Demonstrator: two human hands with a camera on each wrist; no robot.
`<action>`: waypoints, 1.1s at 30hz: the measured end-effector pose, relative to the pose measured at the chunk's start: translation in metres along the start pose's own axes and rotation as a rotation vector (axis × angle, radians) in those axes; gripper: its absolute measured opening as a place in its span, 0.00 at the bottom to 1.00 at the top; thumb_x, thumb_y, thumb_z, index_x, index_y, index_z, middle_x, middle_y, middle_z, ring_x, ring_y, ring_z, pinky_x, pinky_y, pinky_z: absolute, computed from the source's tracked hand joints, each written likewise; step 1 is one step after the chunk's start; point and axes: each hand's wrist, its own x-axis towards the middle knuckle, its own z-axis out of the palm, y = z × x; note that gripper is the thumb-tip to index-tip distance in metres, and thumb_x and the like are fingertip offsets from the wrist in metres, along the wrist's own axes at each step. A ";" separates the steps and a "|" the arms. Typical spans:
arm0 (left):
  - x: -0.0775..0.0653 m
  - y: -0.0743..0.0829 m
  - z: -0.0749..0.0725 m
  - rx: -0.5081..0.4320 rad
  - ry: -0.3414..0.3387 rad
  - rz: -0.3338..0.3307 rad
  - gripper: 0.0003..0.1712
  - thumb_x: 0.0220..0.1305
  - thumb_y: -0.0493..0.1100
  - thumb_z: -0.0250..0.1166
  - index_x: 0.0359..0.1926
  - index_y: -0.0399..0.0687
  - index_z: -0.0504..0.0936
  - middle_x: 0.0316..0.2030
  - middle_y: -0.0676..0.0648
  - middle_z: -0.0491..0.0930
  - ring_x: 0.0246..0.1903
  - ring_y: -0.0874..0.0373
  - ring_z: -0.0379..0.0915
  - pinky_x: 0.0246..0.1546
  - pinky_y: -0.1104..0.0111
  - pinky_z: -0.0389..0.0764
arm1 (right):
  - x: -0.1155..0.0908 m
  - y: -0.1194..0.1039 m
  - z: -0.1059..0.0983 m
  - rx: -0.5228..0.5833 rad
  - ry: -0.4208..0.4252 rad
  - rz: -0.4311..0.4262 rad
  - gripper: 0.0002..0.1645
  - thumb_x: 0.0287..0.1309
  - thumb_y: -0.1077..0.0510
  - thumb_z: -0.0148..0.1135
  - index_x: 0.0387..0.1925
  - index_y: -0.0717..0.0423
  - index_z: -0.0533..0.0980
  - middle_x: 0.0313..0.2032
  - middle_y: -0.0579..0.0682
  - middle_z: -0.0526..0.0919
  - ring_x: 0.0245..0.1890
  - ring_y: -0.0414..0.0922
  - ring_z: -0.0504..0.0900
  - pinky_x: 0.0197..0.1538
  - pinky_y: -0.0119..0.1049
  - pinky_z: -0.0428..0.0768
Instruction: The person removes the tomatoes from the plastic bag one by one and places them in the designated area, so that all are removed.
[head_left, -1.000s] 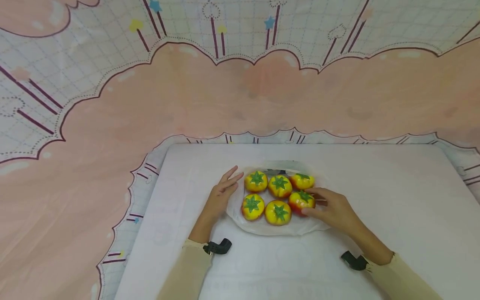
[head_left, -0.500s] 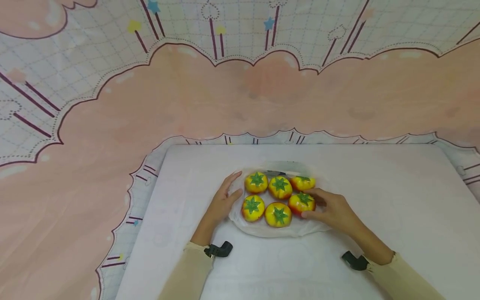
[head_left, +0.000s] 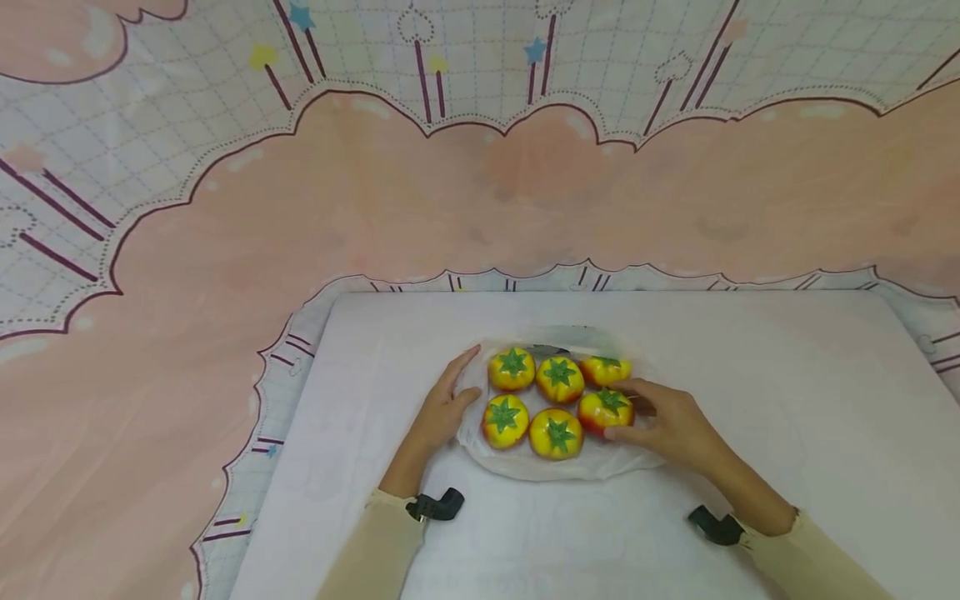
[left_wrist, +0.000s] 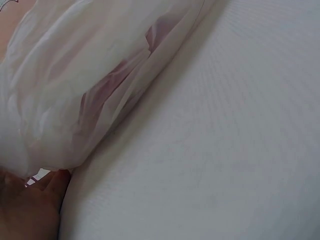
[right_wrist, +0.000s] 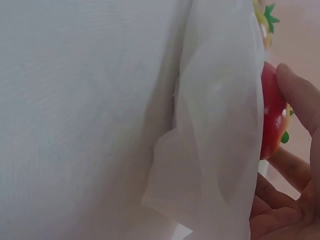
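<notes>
Several glossy yellow-and-red toy tomatoes with green star-shaped tops lie in two rows on a whitish translucent plastic bag (head_left: 592, 467). My right hand (head_left: 675, 425) holds the front-right toy tomato (head_left: 600, 414) between thumb and fingers at its right side. In the right wrist view, the thumb lies on the red side of that toy tomato (right_wrist: 274, 112), with the other fingers behind the bag's edge. At the bag's left edge rests my left hand (head_left: 438, 417), fingers extended and thumb apart. The left wrist view shows the left hand (left_wrist: 30, 210) by the bag (left_wrist: 55, 115), its fingertips partly hidden.
Other toy tomatoes sit close by: front left (head_left: 506, 421), front middle (head_left: 556, 434), back left (head_left: 512, 369), back middle (head_left: 559, 379) and back right (head_left: 606, 371). A white table (head_left: 787, 400) carries the bag. Behind it hangs a patterned peach cloth (head_left: 420, 200).
My left hand's spread fingers have come together, with the thumb now apart and lower. The right hand keeps its hold, and its toy tomato has shifted very slightly right.
</notes>
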 end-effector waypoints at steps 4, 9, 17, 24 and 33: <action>0.002 0.000 0.001 0.010 0.007 -0.003 0.40 0.70 0.39 0.56 0.76 0.79 0.60 0.79 0.59 0.56 0.80 0.54 0.46 0.80 0.47 0.49 | -0.004 -0.001 -0.005 0.008 -0.002 0.017 0.43 0.52 0.37 0.75 0.65 0.50 0.75 0.61 0.57 0.82 0.54 0.54 0.85 0.56 0.52 0.85; 0.001 0.000 0.000 0.002 0.006 0.001 0.41 0.71 0.38 0.55 0.76 0.82 0.59 0.79 0.60 0.54 0.81 0.55 0.45 0.80 0.48 0.48 | -0.007 -0.004 -0.010 0.002 0.014 0.008 0.42 0.52 0.38 0.76 0.64 0.51 0.76 0.61 0.56 0.82 0.54 0.55 0.85 0.55 0.51 0.86; 0.001 -0.001 0.000 -0.008 -0.011 -0.005 0.43 0.70 0.38 0.56 0.76 0.86 0.57 0.80 0.62 0.52 0.81 0.56 0.43 0.81 0.50 0.47 | -0.010 -0.005 -0.014 -0.026 0.052 -0.030 0.41 0.51 0.40 0.77 0.64 0.51 0.76 0.60 0.56 0.82 0.52 0.55 0.86 0.54 0.51 0.86; 0.002 -0.002 0.001 -0.022 -0.016 -0.005 0.43 0.71 0.38 0.56 0.76 0.87 0.56 0.80 0.62 0.51 0.81 0.57 0.42 0.81 0.49 0.47 | -0.015 -0.006 -0.016 -0.060 0.081 -0.022 0.42 0.49 0.40 0.79 0.64 0.49 0.77 0.61 0.55 0.82 0.51 0.54 0.86 0.52 0.49 0.87; 0.003 -0.003 0.001 -0.011 -0.020 -0.018 0.43 0.72 0.40 0.56 0.76 0.88 0.55 0.80 0.64 0.50 0.81 0.58 0.42 0.81 0.49 0.47 | -0.015 -0.003 -0.018 -0.070 0.114 -0.049 0.41 0.49 0.41 0.79 0.62 0.51 0.78 0.60 0.57 0.82 0.50 0.54 0.86 0.50 0.49 0.88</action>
